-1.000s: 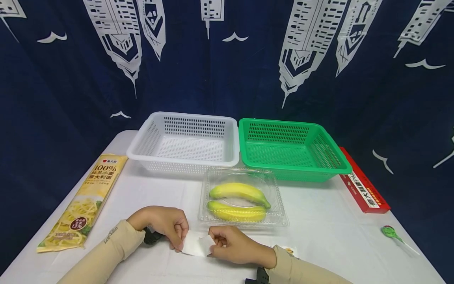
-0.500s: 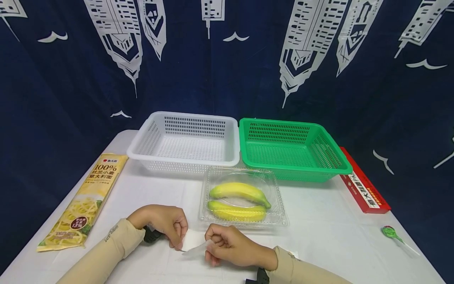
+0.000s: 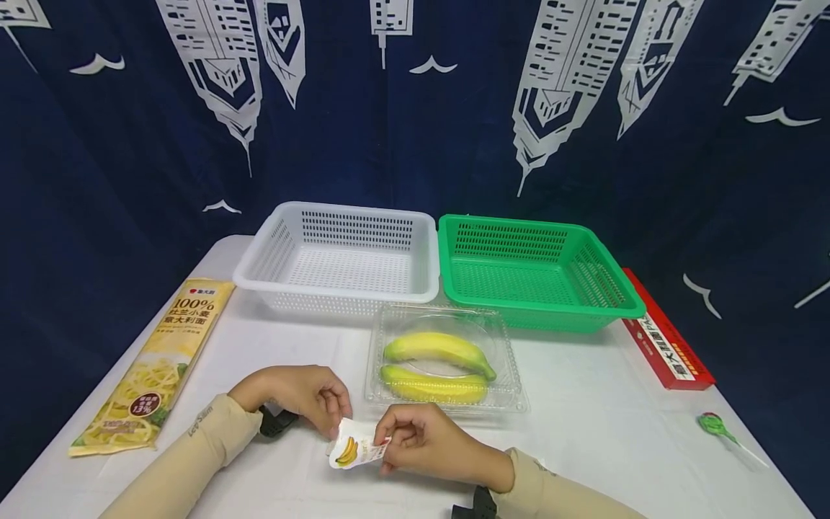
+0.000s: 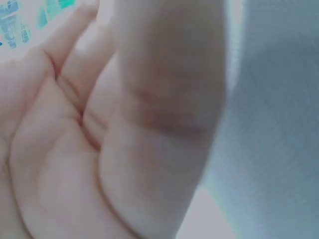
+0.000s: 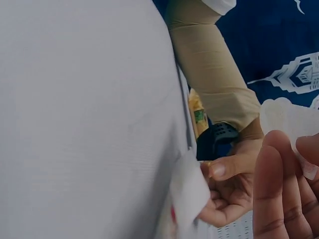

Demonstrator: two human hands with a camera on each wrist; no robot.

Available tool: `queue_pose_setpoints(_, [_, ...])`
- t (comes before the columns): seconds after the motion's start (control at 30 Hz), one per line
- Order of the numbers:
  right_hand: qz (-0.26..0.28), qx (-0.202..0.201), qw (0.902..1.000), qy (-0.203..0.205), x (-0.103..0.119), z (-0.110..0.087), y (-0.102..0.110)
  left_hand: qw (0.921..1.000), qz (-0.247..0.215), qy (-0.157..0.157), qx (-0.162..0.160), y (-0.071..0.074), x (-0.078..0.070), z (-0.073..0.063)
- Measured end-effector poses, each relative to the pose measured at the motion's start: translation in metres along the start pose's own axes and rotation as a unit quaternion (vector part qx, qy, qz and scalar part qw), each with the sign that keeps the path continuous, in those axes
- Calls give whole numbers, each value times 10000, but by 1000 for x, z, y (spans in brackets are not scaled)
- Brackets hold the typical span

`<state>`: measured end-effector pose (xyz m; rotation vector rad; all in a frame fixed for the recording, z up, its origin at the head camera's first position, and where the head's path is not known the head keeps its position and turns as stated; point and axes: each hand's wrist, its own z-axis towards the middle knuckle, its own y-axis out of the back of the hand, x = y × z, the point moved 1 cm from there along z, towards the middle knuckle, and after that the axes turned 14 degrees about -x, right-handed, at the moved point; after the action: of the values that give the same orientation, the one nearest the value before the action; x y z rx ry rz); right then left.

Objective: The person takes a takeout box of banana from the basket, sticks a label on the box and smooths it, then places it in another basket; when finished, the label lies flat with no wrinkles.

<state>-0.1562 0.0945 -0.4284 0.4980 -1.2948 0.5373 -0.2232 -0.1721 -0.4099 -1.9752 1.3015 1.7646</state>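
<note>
My right hand pinches a white sticker printed with bananas by its right end, close over the table. In the right wrist view the pale back of this sticker shows, with a wavy edge. My left hand is right at its upper left corner. Between left thumb and fingers is a piece of white backing paper, mostly hidden behind the sticker in the head view. The left wrist view shows only the blurred palm. Just beyond the hands, two bananas lie in a clear plastic container.
A white basket and a green basket stand side by side at the back. A yellow pasta packet lies left. At right are a red pasta box and a green lollipop.
The right hand has lifted and turned over the sticker from the white square both hands held, so its banana print now faces up. The left hand has shifted slightly upward.
</note>
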Motion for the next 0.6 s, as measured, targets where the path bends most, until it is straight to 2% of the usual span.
queue_pose_setpoints(0.2, [104,-96,9999,38,10,3,7,9988,-191,-266,-354,4,2,0])
queue_pose_setpoints(0.4, [239,-143,9988,390,20,5,15,9956,-130,-523,-771,7,2,-1])
queue_pose_setpoints(0.6, [2,-791,9944,706,32,7,23,9872,-114,-741,-1405,8,2,4])
